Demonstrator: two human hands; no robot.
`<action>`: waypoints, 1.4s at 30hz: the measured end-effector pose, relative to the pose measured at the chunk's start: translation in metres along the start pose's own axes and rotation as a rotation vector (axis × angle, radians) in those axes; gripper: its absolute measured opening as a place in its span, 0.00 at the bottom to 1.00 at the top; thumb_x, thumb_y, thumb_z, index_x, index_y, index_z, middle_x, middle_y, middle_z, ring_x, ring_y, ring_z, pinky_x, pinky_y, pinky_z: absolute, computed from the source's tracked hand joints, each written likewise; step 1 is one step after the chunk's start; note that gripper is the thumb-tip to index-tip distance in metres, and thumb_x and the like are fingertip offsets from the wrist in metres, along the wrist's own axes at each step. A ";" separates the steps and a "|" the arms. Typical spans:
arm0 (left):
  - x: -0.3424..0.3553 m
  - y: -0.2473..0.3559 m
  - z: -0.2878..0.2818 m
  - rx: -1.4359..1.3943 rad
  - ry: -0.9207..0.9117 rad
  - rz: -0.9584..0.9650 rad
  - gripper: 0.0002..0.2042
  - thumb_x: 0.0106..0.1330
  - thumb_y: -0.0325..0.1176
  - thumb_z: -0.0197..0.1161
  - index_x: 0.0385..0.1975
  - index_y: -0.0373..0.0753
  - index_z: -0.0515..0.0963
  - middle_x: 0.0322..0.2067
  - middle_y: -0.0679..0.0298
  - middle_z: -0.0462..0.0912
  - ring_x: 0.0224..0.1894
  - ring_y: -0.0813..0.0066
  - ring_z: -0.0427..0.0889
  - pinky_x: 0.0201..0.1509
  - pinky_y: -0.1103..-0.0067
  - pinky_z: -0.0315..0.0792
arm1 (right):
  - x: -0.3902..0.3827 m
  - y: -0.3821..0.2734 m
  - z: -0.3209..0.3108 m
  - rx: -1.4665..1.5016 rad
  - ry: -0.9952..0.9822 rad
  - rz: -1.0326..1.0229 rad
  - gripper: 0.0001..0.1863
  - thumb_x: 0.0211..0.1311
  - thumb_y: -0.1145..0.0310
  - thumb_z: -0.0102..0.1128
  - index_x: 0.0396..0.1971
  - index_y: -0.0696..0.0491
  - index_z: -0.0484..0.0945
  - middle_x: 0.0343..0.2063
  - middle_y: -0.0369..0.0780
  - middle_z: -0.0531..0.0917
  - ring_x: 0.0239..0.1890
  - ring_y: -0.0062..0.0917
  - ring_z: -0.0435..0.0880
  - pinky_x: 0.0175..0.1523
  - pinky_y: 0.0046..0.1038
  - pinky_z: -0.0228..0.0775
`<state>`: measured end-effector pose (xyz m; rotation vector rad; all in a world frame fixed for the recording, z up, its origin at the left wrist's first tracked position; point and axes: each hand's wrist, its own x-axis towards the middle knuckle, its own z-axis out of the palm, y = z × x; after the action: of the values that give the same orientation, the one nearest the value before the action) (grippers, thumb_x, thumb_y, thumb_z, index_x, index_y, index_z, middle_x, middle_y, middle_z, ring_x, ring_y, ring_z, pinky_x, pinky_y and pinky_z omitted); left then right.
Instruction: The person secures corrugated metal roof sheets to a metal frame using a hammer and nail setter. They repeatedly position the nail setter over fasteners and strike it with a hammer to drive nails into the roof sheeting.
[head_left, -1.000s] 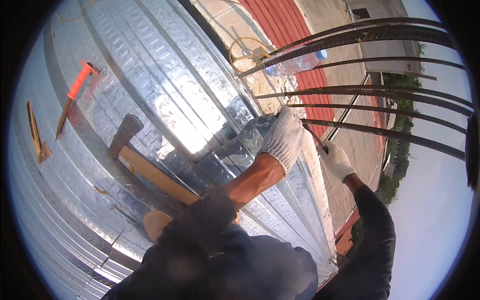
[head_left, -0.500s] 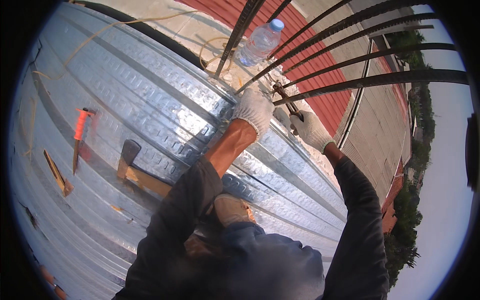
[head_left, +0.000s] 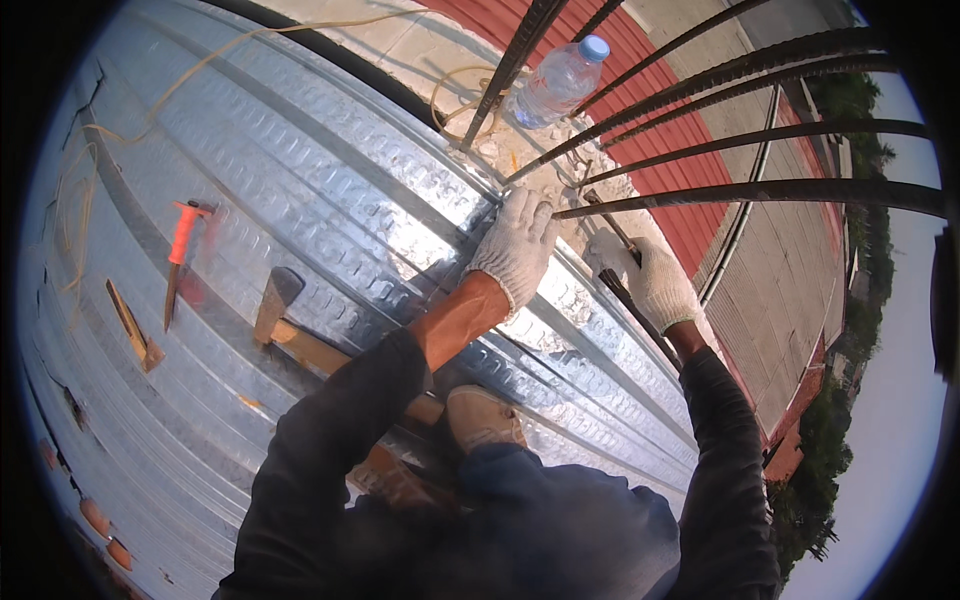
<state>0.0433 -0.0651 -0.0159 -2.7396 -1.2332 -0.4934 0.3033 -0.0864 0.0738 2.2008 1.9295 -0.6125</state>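
My left hand (head_left: 515,245), in a white knit glove, rests at the edge of the ribbed metal sheet (head_left: 345,215). Its fingers are bent and pressed together beside the base of a steel rebar (head_left: 740,197); anything they pinch is hidden. To its right my gloved right hand (head_left: 662,285) is closed around long-handled pincers (head_left: 622,228). The pincers' handles look spread apart, and their upper end lies beside the rebars, over rough concrete (head_left: 545,175). A thin bent wire end (head_left: 580,165) shows near the rebar bases.
Several rebars fan up and right. A clear bottle (head_left: 555,85) with a blue cap stands among them. On the sheet lie an orange-gripped chisel (head_left: 182,245), a wood scrap (head_left: 130,322) and a wooden-handled hatchet-like tool (head_left: 315,348). Yellowish cord (head_left: 240,45) trails across. My shoe (head_left: 483,415) is below.
The pincers have come away from the wire near the rebar bases, back toward me, and their handles look wider apart. My left hand stays near the rebar base. The whole view has shifted slightly.
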 end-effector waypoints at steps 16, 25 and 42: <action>-0.258 -0.154 -0.271 -0.299 -1.008 -0.385 0.26 0.73 0.41 0.72 0.67 0.40 0.78 0.45 0.54 0.88 0.51 0.54 0.88 0.66 0.59 0.77 | -0.117 -0.052 0.060 0.626 -0.150 0.065 0.18 0.80 0.59 0.67 0.39 0.62 0.84 0.23 0.32 0.74 0.27 0.17 0.66 0.30 0.30 0.61; -0.357 -0.240 -0.310 -0.009 -0.423 -1.301 0.37 0.71 0.47 0.73 0.75 0.32 0.71 0.65 0.40 0.84 0.62 0.42 0.87 0.68 0.55 0.79 | -0.107 -0.193 0.102 0.415 -0.280 -0.677 0.14 0.73 0.62 0.73 0.50 0.54 0.84 0.35 0.46 0.89 0.38 0.45 0.91 0.41 0.44 0.82; -0.323 -0.282 -0.174 0.123 0.043 -1.355 0.09 0.73 0.33 0.64 0.50 0.41 0.82 0.45 0.49 0.89 0.47 0.43 0.89 0.53 0.53 0.80 | -0.117 -0.275 0.148 0.224 -0.426 -0.729 0.36 0.60 0.49 0.81 0.59 0.57 0.77 0.53 0.51 0.83 0.56 0.51 0.87 0.57 0.51 0.82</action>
<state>-0.4099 -0.1446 0.0297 -1.3825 -2.7905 -0.4760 -0.0053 -0.2047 0.0281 1.2308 2.4495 -1.3197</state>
